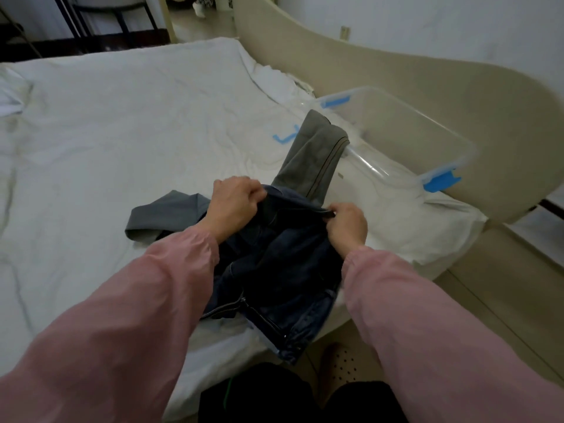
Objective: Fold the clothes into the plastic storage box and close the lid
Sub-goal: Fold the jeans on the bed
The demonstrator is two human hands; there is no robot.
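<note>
laid out on the bed (122, 117)
jeans (283, 261) nearest, trousers (317, 154) behind them, storage box (384, 170) to their right against the headboard (427, 80).

Dark blue jeans (274, 264) lie over grey trousers (317, 154) on a white sheet (122, 123), beside a clear box (406, 141) with blue latches, between pink sleeves (128, 315).
</note>
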